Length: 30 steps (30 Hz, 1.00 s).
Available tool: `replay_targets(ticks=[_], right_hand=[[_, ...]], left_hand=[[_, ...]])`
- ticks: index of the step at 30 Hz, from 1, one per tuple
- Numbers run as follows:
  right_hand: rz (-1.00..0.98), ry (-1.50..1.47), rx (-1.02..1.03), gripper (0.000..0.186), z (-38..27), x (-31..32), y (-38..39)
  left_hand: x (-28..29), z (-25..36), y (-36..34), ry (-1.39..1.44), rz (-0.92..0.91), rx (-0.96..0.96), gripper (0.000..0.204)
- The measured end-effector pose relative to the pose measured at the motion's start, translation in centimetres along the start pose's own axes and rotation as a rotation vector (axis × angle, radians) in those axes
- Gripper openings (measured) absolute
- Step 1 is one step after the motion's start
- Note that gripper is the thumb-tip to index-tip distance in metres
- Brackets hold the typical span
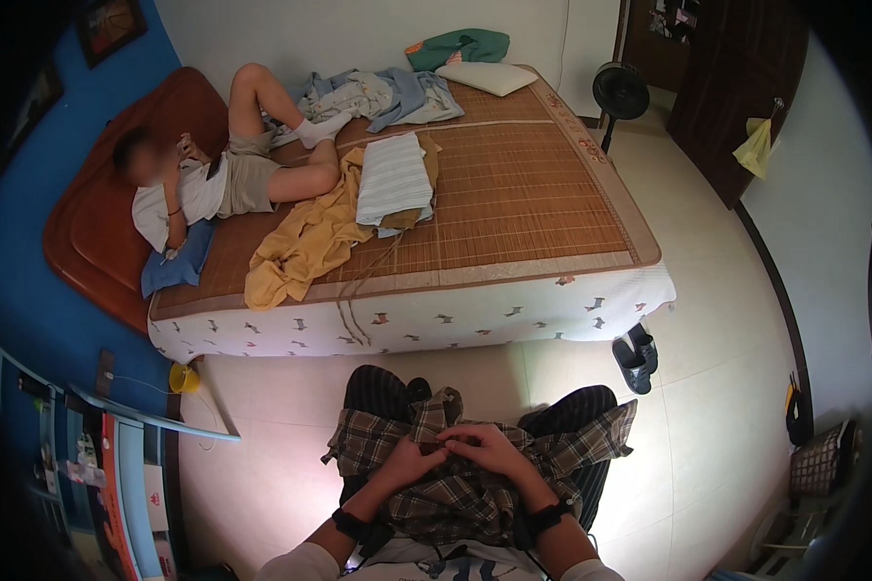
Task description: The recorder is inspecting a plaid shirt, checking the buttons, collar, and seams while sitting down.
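A brown plaid shirt [455, 499] lies spread and rumpled over my lap, draped across both knees. My left hand [413, 459] and my right hand [482, 449] meet over its middle, with fingertips pinched together on the cloth. The small spot between the fingers is hidden, so I cannot see which part of the shirt they grip. Part of the shirt hangs past my right knee.
Ahead stands a bed with a brown woven mat [513, 184], holding a folded striped garment [394, 181], a yellow garment [305, 242] and a reclining person [233, 179]. Black slippers [633, 363] lie by its right corner. A blue shelf [150, 416] stands left, a fan [621, 92] far right.
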State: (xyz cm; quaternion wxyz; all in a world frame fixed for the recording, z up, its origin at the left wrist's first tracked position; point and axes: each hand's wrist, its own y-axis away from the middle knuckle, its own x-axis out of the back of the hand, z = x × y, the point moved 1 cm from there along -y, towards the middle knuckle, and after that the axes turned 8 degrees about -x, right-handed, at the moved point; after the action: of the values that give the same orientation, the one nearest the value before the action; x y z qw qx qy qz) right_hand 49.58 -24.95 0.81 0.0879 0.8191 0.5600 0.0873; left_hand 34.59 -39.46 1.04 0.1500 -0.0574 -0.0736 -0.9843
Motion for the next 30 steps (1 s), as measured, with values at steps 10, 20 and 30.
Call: replay_targets(ticks=[10, 20, 30], right_hand=[[-0.008, -0.005, -0.005, 0.023, -0.44, 0.12, 0.12], [-0.013, 0.000, -0.011, 0.023, 0.21, 0.10, -0.02], [-0.018, -0.027, -0.033, 0.022, -0.10, 0.07, 0.06]], left_hand=[[-0.13, -0.09, -0.04, 0.029, -0.003, -0.002, 0.034], [-0.01, -0.25, -0.03, 0.021, -0.016, 0.008, 0.036], [-0.02, -0.67, -0.03, 0.039, -0.005, 0.010, 0.036]])
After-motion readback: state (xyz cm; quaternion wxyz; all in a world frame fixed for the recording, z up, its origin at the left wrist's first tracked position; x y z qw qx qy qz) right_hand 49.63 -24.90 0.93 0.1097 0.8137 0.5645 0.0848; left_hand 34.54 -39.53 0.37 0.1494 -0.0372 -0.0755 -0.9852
